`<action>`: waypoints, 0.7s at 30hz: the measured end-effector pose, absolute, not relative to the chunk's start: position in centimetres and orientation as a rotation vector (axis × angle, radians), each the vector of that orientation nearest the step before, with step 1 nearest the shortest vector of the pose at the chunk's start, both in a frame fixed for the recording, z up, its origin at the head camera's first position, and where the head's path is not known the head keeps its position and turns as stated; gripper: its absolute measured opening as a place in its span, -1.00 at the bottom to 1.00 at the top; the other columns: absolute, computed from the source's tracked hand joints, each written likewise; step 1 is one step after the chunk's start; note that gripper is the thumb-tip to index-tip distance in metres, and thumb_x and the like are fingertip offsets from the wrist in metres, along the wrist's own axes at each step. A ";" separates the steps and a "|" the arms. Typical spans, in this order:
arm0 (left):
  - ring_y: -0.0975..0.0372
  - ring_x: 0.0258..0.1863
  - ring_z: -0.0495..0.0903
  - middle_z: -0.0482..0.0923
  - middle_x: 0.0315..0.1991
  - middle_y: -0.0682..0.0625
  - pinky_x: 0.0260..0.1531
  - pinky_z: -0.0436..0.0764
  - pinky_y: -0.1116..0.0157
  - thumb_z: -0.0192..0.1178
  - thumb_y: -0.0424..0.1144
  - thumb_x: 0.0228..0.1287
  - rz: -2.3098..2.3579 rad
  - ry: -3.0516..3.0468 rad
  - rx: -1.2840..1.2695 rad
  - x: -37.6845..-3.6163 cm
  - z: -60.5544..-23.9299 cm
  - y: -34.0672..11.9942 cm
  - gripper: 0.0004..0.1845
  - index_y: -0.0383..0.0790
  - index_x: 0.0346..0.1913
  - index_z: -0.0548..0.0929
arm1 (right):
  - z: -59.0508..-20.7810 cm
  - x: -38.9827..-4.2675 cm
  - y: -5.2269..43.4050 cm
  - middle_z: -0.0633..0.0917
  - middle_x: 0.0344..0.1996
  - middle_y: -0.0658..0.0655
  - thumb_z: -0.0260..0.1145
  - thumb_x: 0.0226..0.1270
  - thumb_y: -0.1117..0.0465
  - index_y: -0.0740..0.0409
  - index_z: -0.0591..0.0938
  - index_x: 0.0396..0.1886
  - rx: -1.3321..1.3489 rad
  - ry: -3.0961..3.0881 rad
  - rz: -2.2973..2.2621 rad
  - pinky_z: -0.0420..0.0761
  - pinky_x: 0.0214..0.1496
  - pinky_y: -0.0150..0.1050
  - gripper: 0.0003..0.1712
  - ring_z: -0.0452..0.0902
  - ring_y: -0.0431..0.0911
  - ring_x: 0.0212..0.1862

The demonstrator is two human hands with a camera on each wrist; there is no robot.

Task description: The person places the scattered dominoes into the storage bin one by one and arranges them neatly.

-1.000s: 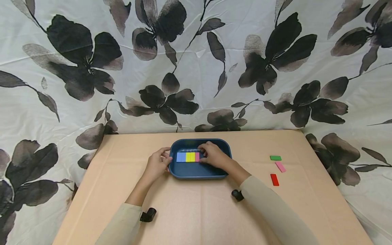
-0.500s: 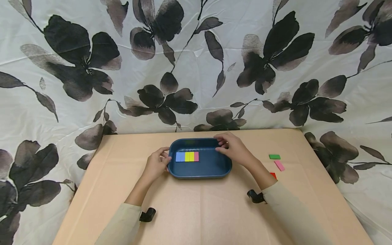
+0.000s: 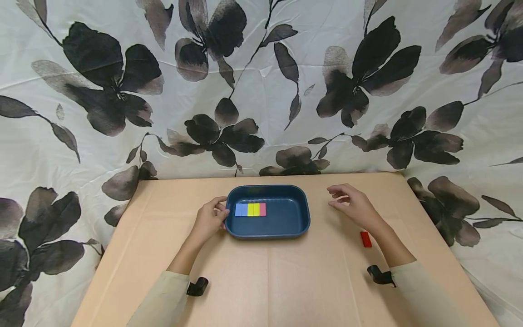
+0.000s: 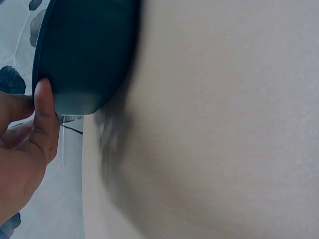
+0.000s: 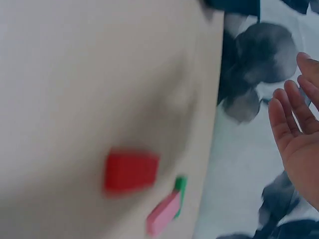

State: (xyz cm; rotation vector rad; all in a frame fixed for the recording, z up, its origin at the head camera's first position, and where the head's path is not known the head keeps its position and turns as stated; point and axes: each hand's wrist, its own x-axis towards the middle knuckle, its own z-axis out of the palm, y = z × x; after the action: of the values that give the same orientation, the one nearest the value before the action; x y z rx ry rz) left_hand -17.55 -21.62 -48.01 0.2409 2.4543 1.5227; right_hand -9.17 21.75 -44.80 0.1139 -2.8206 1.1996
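Observation:
A dark blue tray (image 3: 286, 227) lies on the table, holding a touching row of small blocks at its left: blue blocks (image 3: 241, 210), yellow blocks (image 3: 253, 209) and a pink block (image 3: 263, 209). My left hand (image 3: 209, 220) grips the tray's left rim between thumb and finger; the left wrist view shows this hand (image 4: 30, 129) against the tray wall (image 4: 84, 59). Nothing is in my right hand (image 3: 353, 206), which is over the table right of the tray with relaxed fingers. Nearest to it are a red block (image 3: 366, 239) and, in the right wrist view, pink (image 5: 163, 214) and green (image 5: 180, 191) blocks.
A light wood-coloured table (image 3: 261, 281) bears everything. Behind it hangs a white cloth (image 3: 261, 91) printed with dark flowers. My right hand and forearm hide the pink and green loose blocks from the head view.
My right hand has left the row of blocks, passed over the tray's right end and moved right across the table. The left hand and the tray have stayed in place.

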 end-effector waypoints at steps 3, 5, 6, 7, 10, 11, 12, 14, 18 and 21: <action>0.23 -0.62 0.57 0.53 -0.18 -0.23 -0.55 0.78 0.08 0.22 -0.48 0.41 1.519 2.450 0.236 -17.6 -47.9 -21.6 -0.53 -0.38 0.35 0.51 | -45.4 -8.1 23.7 0.68 0.10 0.25 0.47 0.34 0.27 0.23 0.60 0.24 0.069 -2.824 1.154 0.70 0.18 0.09 -0.50 0.66 0.17 0.07; 0.23 -0.62 0.57 0.53 -0.18 -0.23 -0.55 0.78 0.09 0.22 -0.48 0.41 1.519 2.450 0.231 -17.6 -47.9 -21.6 -0.53 -0.38 0.36 0.51 | -45.8 -7.5 24.8 0.69 0.09 0.26 0.48 0.34 0.27 0.23 0.59 0.25 0.044 -2.829 1.134 0.71 0.17 0.05 -0.49 0.65 0.19 0.08; 0.23 -0.62 0.57 0.53 -0.18 -0.23 -0.55 0.78 0.09 0.22 -0.49 0.41 1.520 2.450 0.231 -17.6 -47.9 -21.6 -0.53 -0.39 0.36 0.51 | -46.0 -7.2 25.4 0.70 0.08 0.26 0.48 0.33 0.28 0.23 0.59 0.25 0.033 -2.832 1.128 0.72 0.16 0.02 -0.49 0.65 0.20 0.08; 0.23 -0.62 0.57 0.53 -0.18 -0.23 -0.55 0.78 0.08 0.22 -0.49 0.41 1.521 2.450 0.230 -17.6 -47.9 -21.6 -0.53 -0.39 0.35 0.51 | -46.1 -6.9 25.9 0.70 0.08 0.26 0.47 0.34 0.28 0.23 0.59 0.25 0.020 -2.842 1.119 0.73 0.15 -0.03 -0.49 0.65 0.20 0.08; 0.24 -0.62 0.58 0.53 -0.18 -0.24 -0.54 0.79 0.08 0.22 -0.49 0.42 1.523 2.448 0.235 -17.7 -47.8 -21.5 -0.53 -0.39 0.36 0.51 | -46.5 -5.9 27.5 0.70 0.08 0.28 0.46 0.36 0.28 0.21 0.59 0.26 -0.060 -2.868 1.137 0.80 -0.08 -0.25 -0.50 0.64 0.22 0.07; 0.24 -0.62 0.58 0.53 -0.18 -0.24 -0.54 0.79 0.08 0.22 -0.48 0.42 1.523 2.446 0.238 -17.7 -47.8 -21.5 -0.53 -0.39 0.36 0.51 | -46.6 -5.6 28.0 0.70 0.08 0.29 0.45 0.37 0.28 0.21 0.59 0.27 -0.093 -2.875 1.151 0.79 -0.14 -0.31 -0.50 0.64 0.22 0.07; 0.24 -0.62 0.58 0.53 -0.18 -0.24 -0.54 0.79 0.08 0.21 -0.48 0.42 1.523 2.446 0.239 -17.8 -47.8 -21.5 -0.53 -0.40 0.36 0.50 | -46.7 -5.2 28.5 0.70 0.08 0.30 0.44 0.38 0.27 0.20 0.59 0.27 -0.121 -2.880 1.165 0.76 -0.18 -0.39 -0.51 0.64 0.23 0.08; 0.24 -0.61 0.58 0.53 -0.17 -0.23 -0.53 0.79 0.07 0.21 -0.48 0.43 1.520 2.446 0.238 -17.9 -47.7 -21.5 -0.53 -0.39 0.37 0.50 | -47.0 -4.6 29.4 0.70 0.08 0.31 0.44 0.39 0.24 0.19 0.60 0.27 -0.166 -2.881 1.181 0.67 -0.21 -0.56 -0.51 0.66 0.11 0.05; 0.23 -0.61 0.58 0.53 -0.17 -0.24 -0.52 0.79 0.07 0.22 -0.48 0.43 1.516 2.449 0.232 -18.0 -47.6 -21.5 -0.53 -0.39 0.36 0.50 | -47.8 -3.7 31.2 0.70 0.10 0.32 0.44 0.40 0.18 0.19 0.60 0.30 -0.163 -2.876 1.159 0.53 -0.05 -0.74 -0.49 0.61 -0.29 -0.02; 0.23 -0.61 0.59 0.53 -0.17 -0.24 -0.52 0.80 0.07 0.22 -0.48 0.42 1.515 2.447 0.230 -18.0 -47.7 -21.4 -0.53 -0.39 0.36 0.51 | -48.5 -3.2 32.2 0.68 0.13 0.30 0.46 0.39 0.18 0.20 0.60 0.30 -0.154 -2.896 1.119 0.49 -0.03 -0.77 -0.47 0.59 -0.25 0.00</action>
State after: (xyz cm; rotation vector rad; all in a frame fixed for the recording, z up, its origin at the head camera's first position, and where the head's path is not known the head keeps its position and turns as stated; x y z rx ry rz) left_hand -17.98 -21.44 -47.68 0.2302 2.4474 1.5150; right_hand -3.24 32.15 -48.49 -0.1537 -2.8957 1.1189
